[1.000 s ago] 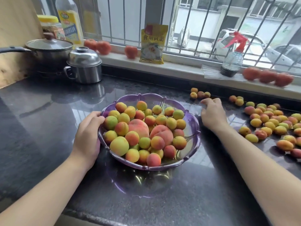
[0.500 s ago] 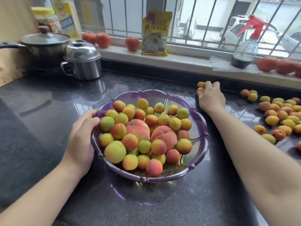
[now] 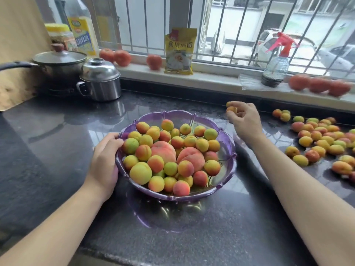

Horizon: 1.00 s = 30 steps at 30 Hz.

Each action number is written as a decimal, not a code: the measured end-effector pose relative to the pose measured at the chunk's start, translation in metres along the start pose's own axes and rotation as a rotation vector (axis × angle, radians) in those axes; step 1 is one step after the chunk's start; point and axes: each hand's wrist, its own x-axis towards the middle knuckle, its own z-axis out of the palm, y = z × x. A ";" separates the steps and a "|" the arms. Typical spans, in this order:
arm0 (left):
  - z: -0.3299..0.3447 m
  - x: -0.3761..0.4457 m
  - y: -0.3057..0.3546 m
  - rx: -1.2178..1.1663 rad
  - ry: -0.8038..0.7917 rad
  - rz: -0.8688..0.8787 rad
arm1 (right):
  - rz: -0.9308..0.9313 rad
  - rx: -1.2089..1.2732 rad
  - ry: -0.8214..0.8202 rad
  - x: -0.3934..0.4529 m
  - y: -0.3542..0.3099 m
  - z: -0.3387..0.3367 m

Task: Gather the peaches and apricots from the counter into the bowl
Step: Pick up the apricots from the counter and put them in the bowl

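Peaches and apricots are lying partly in the purple bowl [image 3: 226,148] and partly loose on the dark surface [image 3: 57,150]. The bowl is standing near the middle of the surface, heaped with small yellow, green and red-blushed apricots [image 3: 140,173], and two large pink peaches [image 3: 164,150] are sitting among them at the centre of the pile. The left hand [image 3: 104,160] is gripping the bowl's left rim, its fingers curling over the scalloped edge and its thumb pressing against the outside wall. The right hand [image 3: 245,121] is hovering just beyond the bowl's far right rim, toward the back edge of the surface, and its fingers are curling round a few small apricots [image 3: 231,109]; two of them are showing at the fingertips, and how many more are lying inside the palm I cannot tell. A loose spread of apricots [image 3: 322,139] is covering the right end of the surface, well apart from the bowl, with a small cluster [image 3: 281,114] lying close to the back edge. At the far left corner a lidded steel pot [image 3: 100,81] is standing beside a pan [image 3: 57,63] with a glass lid. On the windowsill [image 3: 211,81] behind the surface, tomatoes [image 3: 153,62], a yellow packet [image 3: 179,50] and a spray bottle [image 3: 275,68] are sitting in a row.
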 end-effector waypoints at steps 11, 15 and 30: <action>-0.004 0.001 -0.004 0.061 0.028 -0.008 | -0.176 -0.261 -0.618 -0.104 -0.122 -0.075; -0.006 0.001 -0.005 0.082 0.005 0.005 | -0.260 -0.455 -0.586 -0.116 -0.124 -0.059; -0.004 0.003 -0.007 0.061 -0.005 0.052 | -0.361 -0.622 -0.504 -0.118 -0.123 -0.037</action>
